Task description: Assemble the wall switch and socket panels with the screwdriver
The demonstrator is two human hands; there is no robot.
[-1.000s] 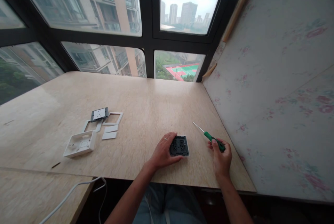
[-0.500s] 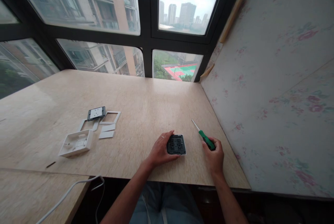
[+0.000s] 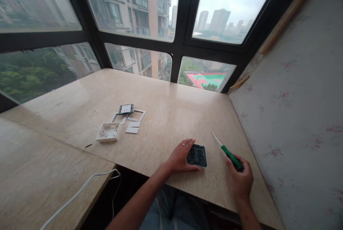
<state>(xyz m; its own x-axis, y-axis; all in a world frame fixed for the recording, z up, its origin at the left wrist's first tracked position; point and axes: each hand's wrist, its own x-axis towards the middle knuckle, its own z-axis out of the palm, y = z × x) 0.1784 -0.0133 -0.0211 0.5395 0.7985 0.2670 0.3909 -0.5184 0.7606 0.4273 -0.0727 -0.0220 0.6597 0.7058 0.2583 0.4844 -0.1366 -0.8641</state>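
Left hand: my left hand lies flat on the table, fingers curled against the left edge of the dark socket module and gripping it there, thumb near its front corner.
Socket module: it sits close to the near edge of the table, between my two hands, with its dark moulded side facing up. I judge the hand is there to pin it so it cannot slide or turn.
Right hand: my right hand is wrapped round the green handle of the screwdriver, in a full closed grip.
Screwdriver: the thin metal shaft points away from me and to the left, its tip low over the table, apart from the module and just to its right (held ready, I would say, not engaged with anything).
Other parts: well apart to the left lie a white back box, a second socket face, white frames and small white plates, grouped together and out of reach of either hand.
Small dark piece: a bit lies near the back box; too small for me to tell what it is.
Surroundings: a floral wall panel runs close along the right of my right hand, which I think limits elbow room on that side. A white cable hangs below the table edge, away from both hands.
In the way: nothing lies between the screwdriver tip and the module.
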